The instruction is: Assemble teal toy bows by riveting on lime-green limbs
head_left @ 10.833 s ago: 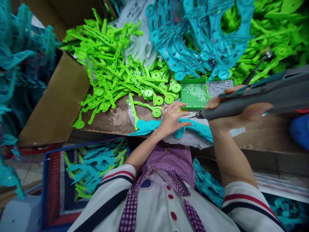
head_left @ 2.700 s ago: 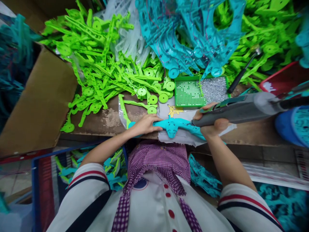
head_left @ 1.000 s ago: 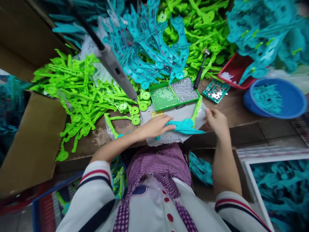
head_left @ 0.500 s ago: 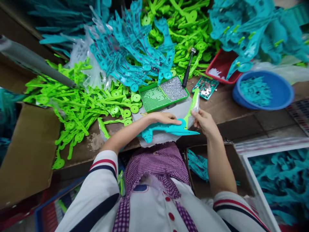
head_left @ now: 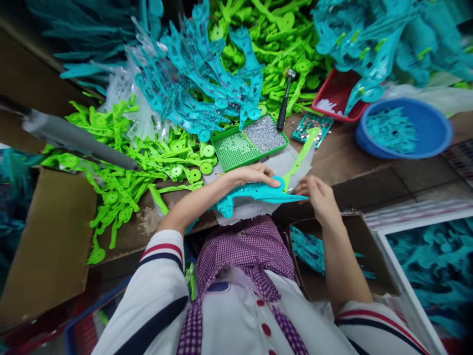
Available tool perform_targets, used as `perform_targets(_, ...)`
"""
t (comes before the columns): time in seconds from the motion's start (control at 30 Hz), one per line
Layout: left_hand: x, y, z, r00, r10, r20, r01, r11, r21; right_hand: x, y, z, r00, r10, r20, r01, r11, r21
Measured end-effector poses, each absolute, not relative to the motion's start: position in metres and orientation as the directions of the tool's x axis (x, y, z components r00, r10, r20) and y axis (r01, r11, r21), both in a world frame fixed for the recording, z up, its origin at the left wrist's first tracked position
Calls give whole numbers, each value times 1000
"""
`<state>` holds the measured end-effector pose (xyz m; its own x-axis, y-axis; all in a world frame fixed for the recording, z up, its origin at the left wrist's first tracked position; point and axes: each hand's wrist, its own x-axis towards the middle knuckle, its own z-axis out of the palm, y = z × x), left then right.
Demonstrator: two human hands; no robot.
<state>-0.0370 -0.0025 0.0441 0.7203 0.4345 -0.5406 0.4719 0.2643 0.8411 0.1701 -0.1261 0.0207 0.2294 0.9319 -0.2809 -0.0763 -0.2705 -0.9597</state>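
Observation:
My left hand lies over a flat teal plastic piece at the near edge of the wooden bench, its fingers curled over the piece's top edge. My right hand is just to the right, by the piece's pointed end. Its fingertips are closed on the lower end of a long green plastic strip that slants up and away. A white sheet lies under both pieces.
Behind the hands are a green tray of small screws, a hammer, a small tray of metal bits, a red tray and a blue bowl. A grey power screwdriver hangs at left. Green and teal parts are heaped behind.
My right hand has let go of the grey screwdriver, which swung off to the left. That hand then took up the green strip and has now brought it down beside the teal piece.

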Motion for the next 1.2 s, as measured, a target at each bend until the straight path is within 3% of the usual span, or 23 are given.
perform_targets(0.13, -36, -4, 42, 712, 450, -539, 484, 242, 841, 148, -152, 14, 188, 876, -445, -219, -404, -888)
perform_targets(0.23, -36, -7, 43, 716, 462, -524, 480, 219, 849, 121, -160, 7, 242, 835, -494, -442, -358, -822)
perform_targets(0.3, -36, -8, 45, 717, 466, -519, 482, 206, 852, 108, -161, 5, 277, 832, -481, -505, -300, -809)
perform_targets(0.5, -31, -4, 34, 734, 436, -521, 486, 200, 851, 108, -158, 4, 412, 792, -451, -487, -227, -844)
perform_targets(0.77, -29, 6, 9, 708, 426, -564, 561, 147, 815, 119, -152, -12, 297, 797, -526, -457, -365, -811)
perform_targets(0.93, -34, 8, 12, 740, 329, -586, 520, 272, 810, 116, -153, -14, 320, 797, -512, -459, -343, -820)
perform_targets(1.2, -30, 5, 15, 706, 400, -584, 495, 311, 811, 115, -155, -14, 275, 804, -527, -391, -407, -825)
